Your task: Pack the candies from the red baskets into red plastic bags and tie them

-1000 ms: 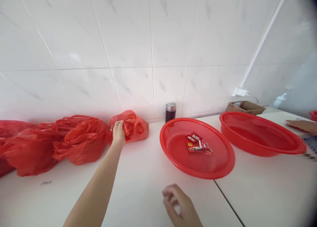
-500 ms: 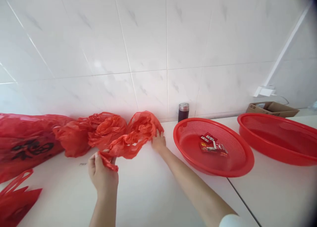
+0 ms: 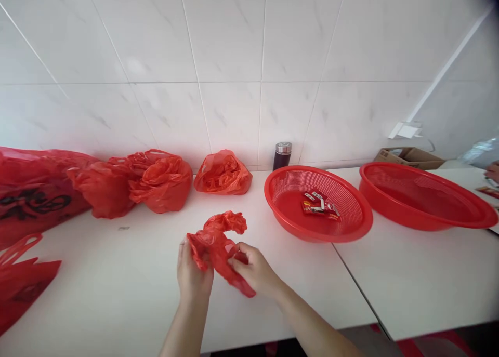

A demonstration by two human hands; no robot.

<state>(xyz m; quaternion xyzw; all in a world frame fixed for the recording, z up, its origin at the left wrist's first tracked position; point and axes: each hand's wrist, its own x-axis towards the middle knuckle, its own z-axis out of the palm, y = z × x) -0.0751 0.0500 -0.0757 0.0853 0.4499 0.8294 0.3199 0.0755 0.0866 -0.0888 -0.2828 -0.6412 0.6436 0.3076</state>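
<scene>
Between hands (image 3: 195,276), over bench (image 3: 128,279): held bag (image 3: 216,242). Behind it, by wall (image 3: 230,45): lone bag (image 3: 224,175). Left of that: bag row (image 3: 161,188); before row, at left edge: another bag (image 3: 27,287). Right of hands: basket (image 3: 290,209), packets (image 3: 322,209) inside, flask (image 3: 281,159) between it and wall. Farther right: second basket (image 3: 419,211), carton (image 3: 421,159) behind; bottle (image 3: 481,150) right of carton.

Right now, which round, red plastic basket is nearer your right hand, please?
The left basket, holding red packets; the right basket sits farther away, before the brown cardboard box.
</scene>
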